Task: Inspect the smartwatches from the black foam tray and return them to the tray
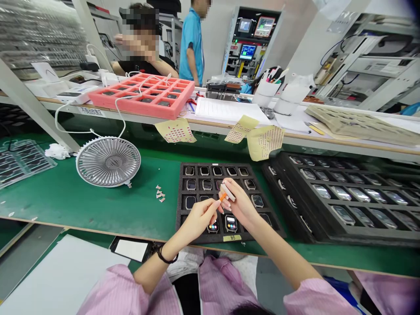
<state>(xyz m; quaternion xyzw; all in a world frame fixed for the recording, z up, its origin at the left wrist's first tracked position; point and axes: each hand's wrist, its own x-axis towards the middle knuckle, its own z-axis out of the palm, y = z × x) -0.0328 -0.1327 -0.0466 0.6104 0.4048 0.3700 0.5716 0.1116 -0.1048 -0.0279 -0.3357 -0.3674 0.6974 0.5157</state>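
Observation:
My right hand [242,204] holds a small silver-edged watch case [229,192] tilted on its side above the black foam tray [180,205]. Fingers and thumb of my left hand [201,215] are pinched on a small orange piece [223,197], whose kind I cannot make out; its far end meets the watch case. Square smartwatch cases sit in the tray's pockets, and a watch with a lit screen [231,223] lies just below my hands. Another lit watch [213,226] is partly covered by my left hand. A yellow label [232,238] is stuck on the tray's near edge.
Stacked black foam trays [315,232] with more watches stand at the right. On the left are a round grey fan [108,161] and several small scraps [160,194]. The shelf [210,127] above carries a pink foam tray [138,105]. Two people are beyond it.

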